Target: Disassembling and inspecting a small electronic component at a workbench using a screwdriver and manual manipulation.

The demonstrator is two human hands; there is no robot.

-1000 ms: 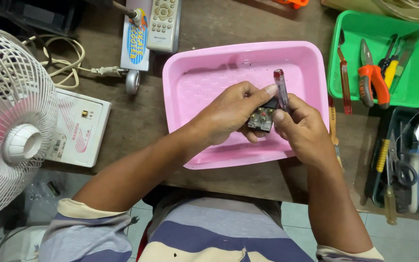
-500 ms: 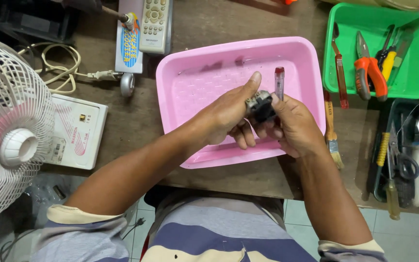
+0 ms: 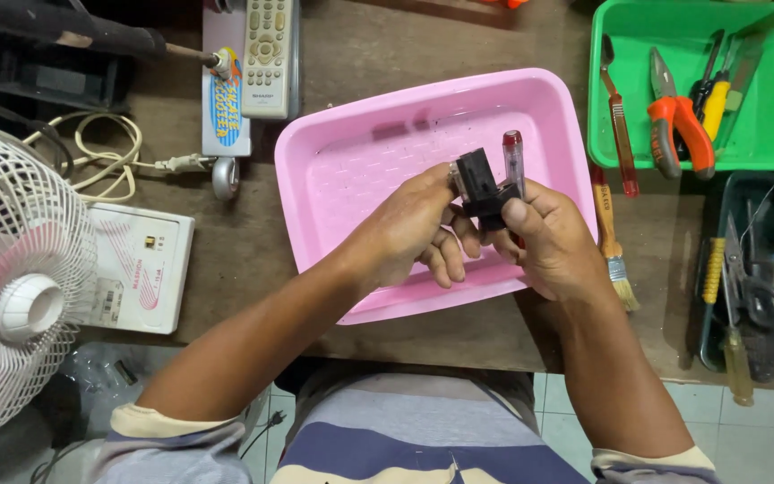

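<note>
My left hand (image 3: 414,229) and my right hand (image 3: 553,242) meet over a pink plastic tray (image 3: 360,170) on the wooden table. Both hands grip a small black boxy part (image 3: 481,188) with a bit of metal at its left corner. A thin screwdriver (image 3: 513,157) with a clear reddish handle also stands upright in my right hand, just right of the part. My right thumb presses on the part's lower right side.
A green bin (image 3: 768,116) at the upper right holds orange-handled pliers (image 3: 674,125) and other tools. A brush (image 3: 611,237) lies right of the pink tray. More tools (image 3: 759,287) sit in a dark tray at the right. A remote (image 3: 268,54), a white fan (image 3: 11,287) and a white box (image 3: 141,269) are at the left.
The black part has been turned in my fingers, and both hands with the screwdriver sit slightly lower in view. The camera has tilted a little.
</note>
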